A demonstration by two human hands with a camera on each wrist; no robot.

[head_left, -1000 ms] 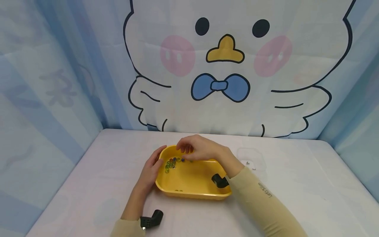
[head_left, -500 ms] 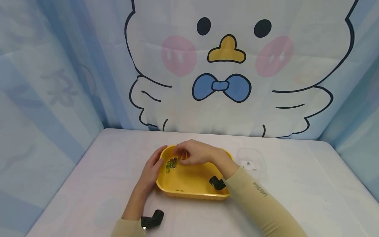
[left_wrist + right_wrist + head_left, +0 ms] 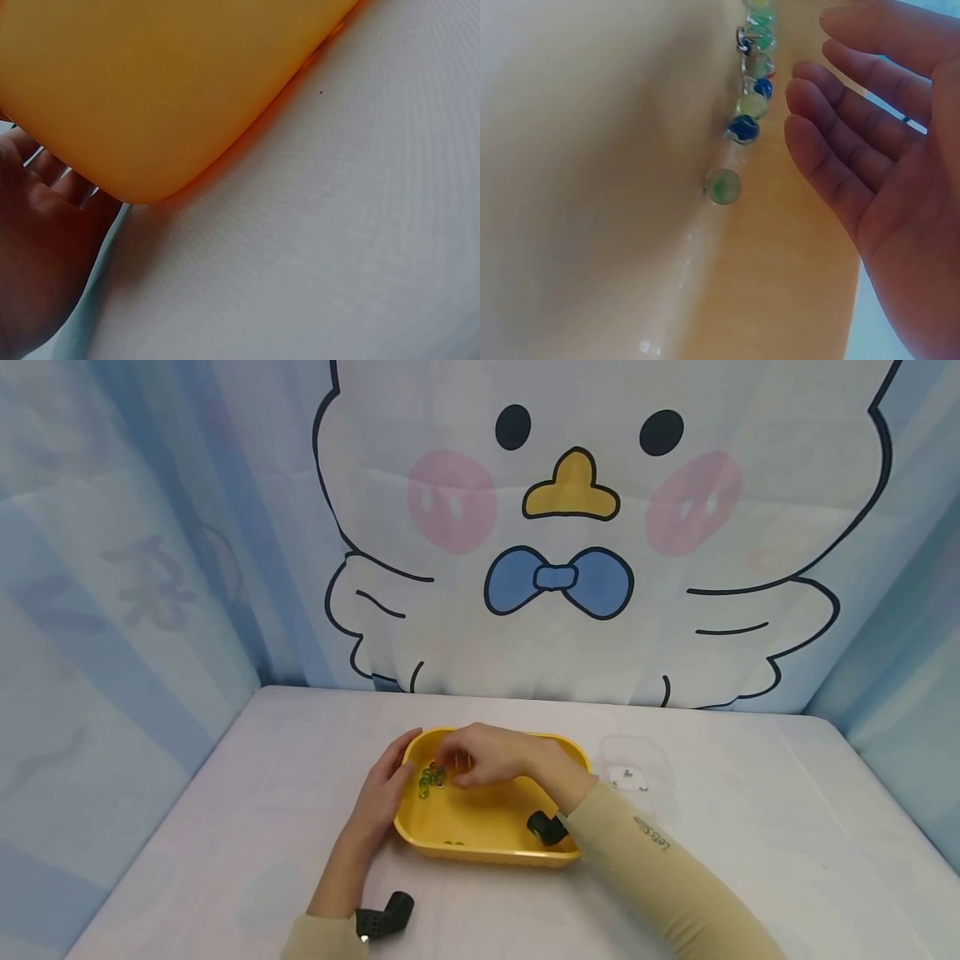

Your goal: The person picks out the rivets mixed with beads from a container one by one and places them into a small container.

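Note:
A yellow plastic tray (image 3: 487,814) stands on the white table. At its left end my left hand (image 3: 382,793) holds the rim, thumb over the edge and fingers along the outer wall (image 3: 56,169). My right hand (image 3: 491,756) is inside the tray, its fingers loosely bent beside a cluster of glass marbles (image 3: 430,780). In the right wrist view green, yellow and blue marbles (image 3: 743,129) lie in a line along the wall's foot, a single green marble (image 3: 724,186) a little apart. A small shiny metal piece (image 3: 744,40) lies among them. Nothing shows between the right fingers.
A clear plastic box (image 3: 637,768) with several small silvery bits stands right of the tray. Near the tray's front wall lie a few small marbles (image 3: 453,842). A printed curtain (image 3: 555,652) closes off the table's back.
My right hand has lowered into the tray and moved a little left, toward the marble cluster, covering part of it. The left hand has stayed at the rim.

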